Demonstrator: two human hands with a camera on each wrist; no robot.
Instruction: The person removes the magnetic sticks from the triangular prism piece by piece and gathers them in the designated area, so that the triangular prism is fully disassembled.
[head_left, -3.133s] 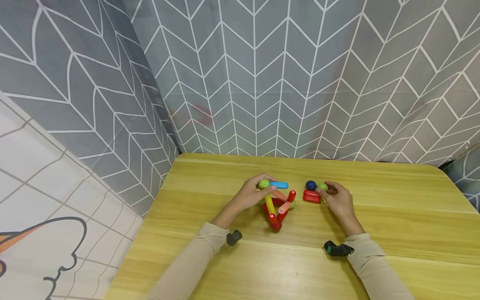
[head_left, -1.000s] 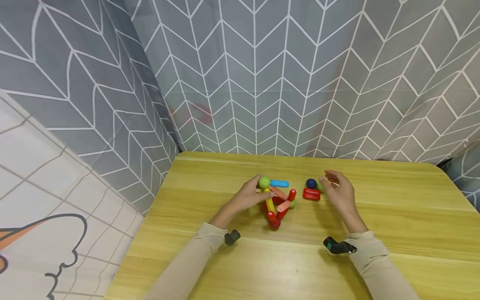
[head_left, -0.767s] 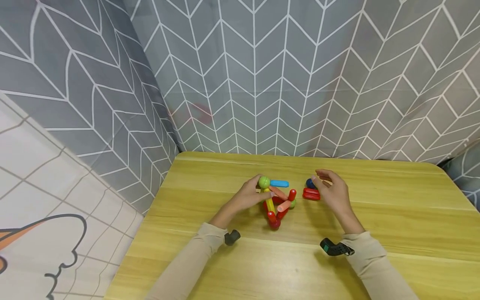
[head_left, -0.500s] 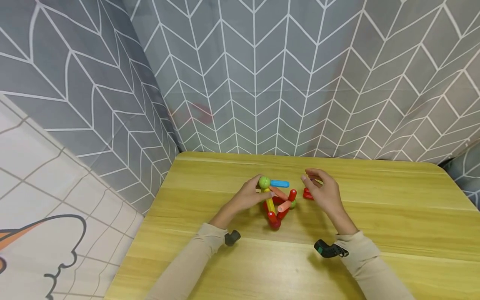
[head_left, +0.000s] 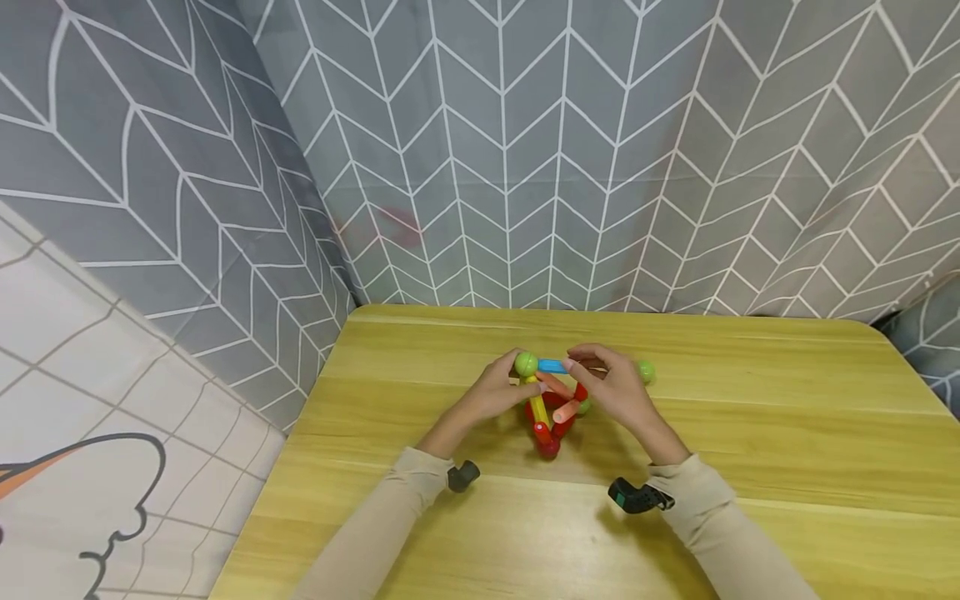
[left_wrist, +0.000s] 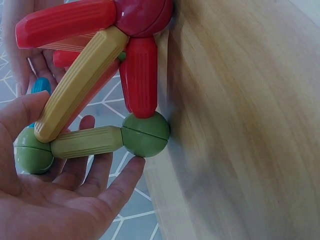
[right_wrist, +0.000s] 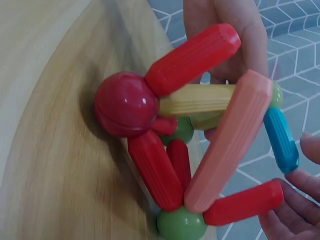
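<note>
A building-toy frame of coloured sticks and balls stands on the table. My left hand (head_left: 498, 387) grips it near the upper green ball (head_left: 527, 363), thumb against the yellow stick (left_wrist: 80, 85) and fingers behind the green stick (left_wrist: 87, 142). From that ball a blue stick (head_left: 552, 366) points right. My right hand (head_left: 618, 392) reaches in at its free end; in the right wrist view a fingertip is right at the blue stick's tip, with the thumb apart. Fingers also lie by the end of a red stick (right_wrist: 245, 204). A salmon stick (right_wrist: 230, 142) slants across the frame, and a dark red ball (right_wrist: 126, 104) sits low.
A loose green ball (head_left: 647, 372) lies on the wooden table (head_left: 787, 433), right of the right hand. That hand hides the spot where the loose blue ball and red pieces lay. A patterned grey curtain (head_left: 480, 167) hangs behind the table.
My right hand has left the loose green ball and moved left, past the blue ball and red pieces, to the blue stick's end. My left hand keeps its hold on the frame.
</note>
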